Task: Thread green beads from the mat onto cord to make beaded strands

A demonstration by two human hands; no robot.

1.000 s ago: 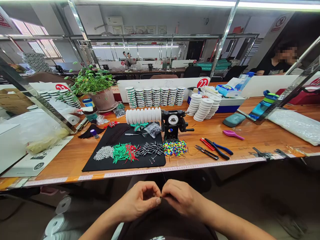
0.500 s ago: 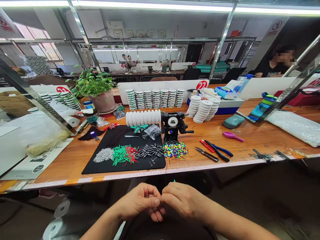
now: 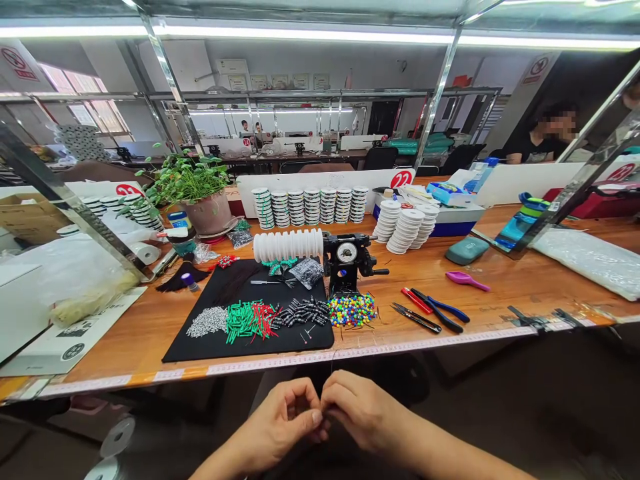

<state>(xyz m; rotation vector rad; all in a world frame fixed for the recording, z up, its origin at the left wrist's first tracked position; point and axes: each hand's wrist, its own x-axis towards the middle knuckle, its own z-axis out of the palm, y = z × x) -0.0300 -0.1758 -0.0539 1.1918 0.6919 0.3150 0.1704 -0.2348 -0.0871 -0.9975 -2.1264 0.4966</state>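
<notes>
My left hand [image 3: 285, 417] and my right hand [image 3: 363, 408] meet fingertip to fingertip just below the table's front edge. Thumb and fingers of the left are pinched together, and what they hold is too small to make out. The right is closed too, its fingers curled over a thin dark thread [image 3: 333, 361] that shows above the knuckles. On the black mat [image 3: 215, 348] beyond lie small grey pieces [image 3: 207, 322], green and red tubes [image 3: 250, 319], black striped pieces [image 3: 306, 311] and several pins [image 3: 307, 333]. Multicoloured beads [image 3: 353, 310] lie at its right.
A black winding machine [image 3: 347, 257] carries white spools [image 3: 289, 245]. Scissor-like snips [image 3: 416, 318], a red cutter [image 3: 418, 300] and blue-handled pliers [image 3: 443, 310] lie at right, near a pink scoop [image 3: 466, 281]. Wound spools [image 3: 310, 207] and a potted plant [image 3: 207, 210] stand behind.
The view has tilted up slightly, so the table sits lower in the picture. My hands stay together; the left fingers are curled in more, and the green tip by the right hand no longer shows.
</notes>
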